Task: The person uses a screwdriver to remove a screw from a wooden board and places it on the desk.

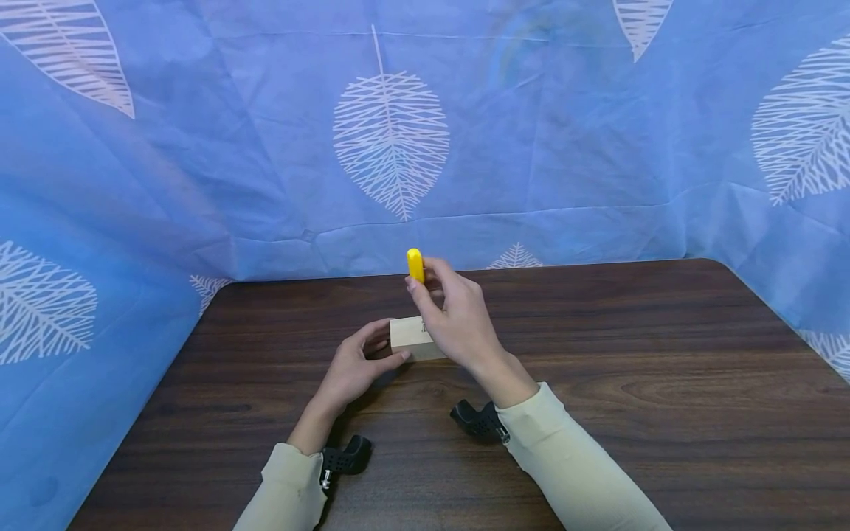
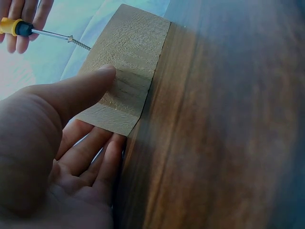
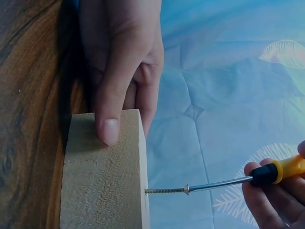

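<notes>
My left hand (image 1: 352, 369) grips one end of a pale wooden block (image 1: 410, 341) lying on the table. Its thumb presses the near face, with the other fingers behind the end. A long threaded screw (image 3: 166, 191) stands up from the block's top face, its point at the wood and most of its thread exposed. My right hand (image 1: 465, 316), above the block, holds the yellow handle of a screwdriver (image 1: 415, 265). The metal shaft (image 3: 219, 184) lines up with the screw, its tip at the screw head. In the head view the right hand hides the shaft and the block's right end.
Beneath the block is a dark wood-grain table (image 1: 631, 354) with rounded far corners. Blue cloth (image 1: 279, 147) with white leaf prints hangs around its back and sides. A black wrist mount (image 1: 350, 456) is on the left forearm, another (image 1: 477, 420) on the right.
</notes>
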